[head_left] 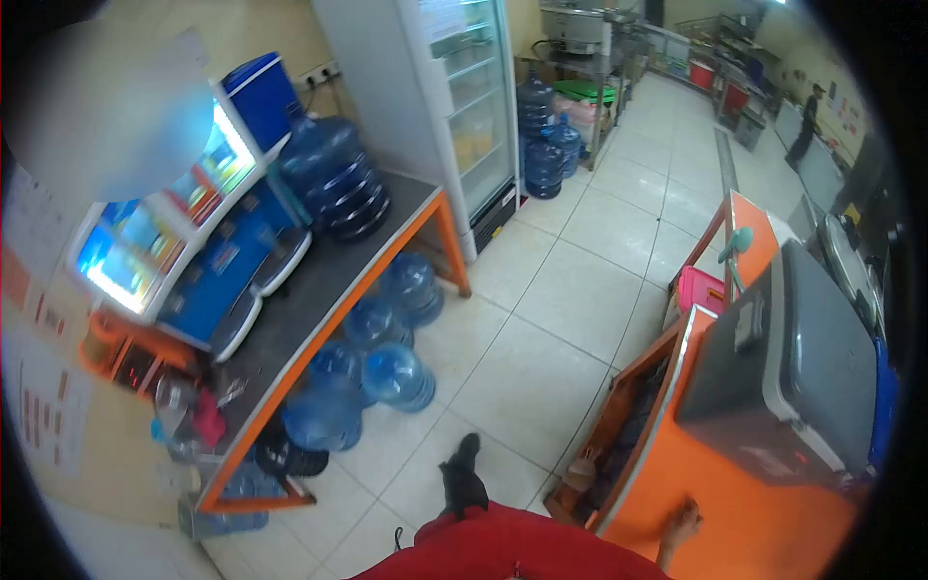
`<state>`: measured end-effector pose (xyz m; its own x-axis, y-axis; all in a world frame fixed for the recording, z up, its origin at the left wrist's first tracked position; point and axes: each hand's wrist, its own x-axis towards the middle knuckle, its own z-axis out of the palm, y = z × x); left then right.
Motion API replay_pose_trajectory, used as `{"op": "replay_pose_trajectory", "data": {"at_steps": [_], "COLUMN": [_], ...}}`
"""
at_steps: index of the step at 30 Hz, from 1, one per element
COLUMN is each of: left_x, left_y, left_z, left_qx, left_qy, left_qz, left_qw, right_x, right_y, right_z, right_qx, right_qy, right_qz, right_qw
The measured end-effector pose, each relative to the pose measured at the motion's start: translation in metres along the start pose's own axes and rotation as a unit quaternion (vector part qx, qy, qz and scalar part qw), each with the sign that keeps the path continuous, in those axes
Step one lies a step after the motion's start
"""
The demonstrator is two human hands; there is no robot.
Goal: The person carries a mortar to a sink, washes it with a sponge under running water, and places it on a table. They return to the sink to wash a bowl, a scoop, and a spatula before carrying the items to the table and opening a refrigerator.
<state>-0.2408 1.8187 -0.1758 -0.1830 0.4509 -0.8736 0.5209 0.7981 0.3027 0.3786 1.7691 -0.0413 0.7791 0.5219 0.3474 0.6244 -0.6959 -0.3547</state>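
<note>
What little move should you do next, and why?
Perhaps a small step forward: a dark shoe is out in front on the tiled floor, and the right hand is at the orange counter, with no object visible in it.

Chunky grey cooler box [739,387], lid looks shut, paler grey handle [776,385] on the near side. It's sitting upright on the orange worktop [754,527], up toward the far end, one bottom corner close to the silver-trimmed left edge.

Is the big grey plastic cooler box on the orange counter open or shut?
Shut, it appears: the lid of the grey plastic cooler box lies down against the body, with no gap showing.
</note>
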Motion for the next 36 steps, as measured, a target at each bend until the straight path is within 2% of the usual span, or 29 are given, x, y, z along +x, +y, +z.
{"op": "replay_pose_trajectory", "data": {"at_steps": [1, 3, 5, 8, 10, 12, 13, 14, 15, 17, 18, 20, 22, 24, 25, 26, 27, 28, 29, 32, 34, 36], "left_x": [0.015, 0.051, 0.096, 0.195, 0.277, 0.351, 0.373, 0.398, 0.38, 0.342, 0.325, 0.289, 0.288, 0.291, 0.328, 0.374, 0.403, 0.406, 0.416, 0.435, 0.439, 0.441], "left_y": [0.028, 0.091, 0.168, 0.319, 0.462, 0.641, 0.735, 0.829, 0.927, 1.083, 1.138, 1.231, 1.286, 1.316, 1.318, 1.311, 1.313, 1.32, 1.32, 1.369, 1.444, 1.537], "left_z": [-0.008, -0.034, -0.074, -0.147, -0.184, -0.194, -0.187, -0.178, -0.155, -0.096, -0.06, -0.003, 0.049, 0.086, 0.105, 0.118, 0.126, 0.136, 0.142, 0.181, 0.212, 0.248], "left_qx": [0.021, 0.058, 0.093, 0.152, 0.217, 0.229, 0.172, 0.045, -0.057, -0.121, -0.116, -0.067, 0.02, 0.095, 0.065, 0.108, 0.184, 0.462, 0.521, 0.509, 0.505, 0.497], "left_qy": [-0.004, -0.004, 0.0, 0.024, 0.075, 0.154, 0.179, 0.129, 0.086, 0.022, 0.001, -0.097, -0.191, -0.272, -0.292, -0.242, -0.201, -0.131, -0.13, -0.136, -0.132, -0.127], "left_qz": [-0.002, 0.004, 0.018, 0.051, 0.106, 0.205, 0.258, 0.298, 0.354, 0.496, 0.505, 0.558, 0.543, 0.45, 0.397, 0.384, 0.299, 0.31, 0.299, 0.247, 0.232, 0.229], "left_qw": [1.0, 0.998, 0.995, 0.987, 0.968, 0.939, 0.934, 0.945, 0.93, 0.86, 0.855, 0.821, 0.817, 0.845, 0.867, 0.884, 0.914, 0.821, 0.789, 0.813, 0.821, 0.827], "right_x": [0.0, -0.005, 0.001, 0.016, 0.05, 0.095, 0.118, 0.143, 0.168, 0.217, 0.246, 0.302, 0.366, 0.45, 0.502, 0.57, 0.645, 0.722, 0.787, 0.982, 1.075, 1.118], "right_y": [-0.009, -0.003, -0.025, -0.087, -0.146, -0.184, -0.192, -0.193, -0.191, -0.188, -0.189, -0.202, -0.223, -0.246, -0.254, -0.267, -0.275, -0.282, -0.26, -0.258, -0.25, -0.224], "right_z": [0.007, 0.032, 0.06, 0.147, 0.213, 0.26, 0.278, 0.289, 0.301, 0.332, 0.352, 0.393, 0.433, 0.479, 0.501, 0.521, 0.54, 0.553, 0.595, 0.587, 0.592, 0.629], "right_qx": [-0.021, -0.018, -0.04, 0.015, 0.082, 0.128, 0.136, 0.131, 0.121, 0.104, 0.098, 0.103, 0.123, 0.167, 0.201, 0.241, 0.273, 0.289, 0.173, 0.182, 0.18, 0.156], "right_qy": [0.018, -0.019, -0.03, -0.126, -0.206, -0.252, -0.26, -0.26, -0.258, -0.248, -0.238, -0.224, -0.193, -0.138, -0.103, -0.069, -0.038, -0.014, -0.002, 0.003, 0.0, 0.021], "right_qz": [0.032, 0.263, 0.4, 0.434, 0.425, 0.423, 0.429, 0.438, 0.456, 0.49, 0.508, 0.536, 0.557, 0.552, 0.539, 0.514, 0.477, 0.444, 0.348, 0.321, 0.335, 0.358], "right_qw": [0.999, 0.964, 0.915, 0.892, 0.878, 0.861, 0.854, 0.851, 0.843, 0.829, 0.822, 0.807, 0.798, 0.805, 0.812, 0.821, 0.835, 0.848, 0.921, 0.929, 0.925, 0.92]}}
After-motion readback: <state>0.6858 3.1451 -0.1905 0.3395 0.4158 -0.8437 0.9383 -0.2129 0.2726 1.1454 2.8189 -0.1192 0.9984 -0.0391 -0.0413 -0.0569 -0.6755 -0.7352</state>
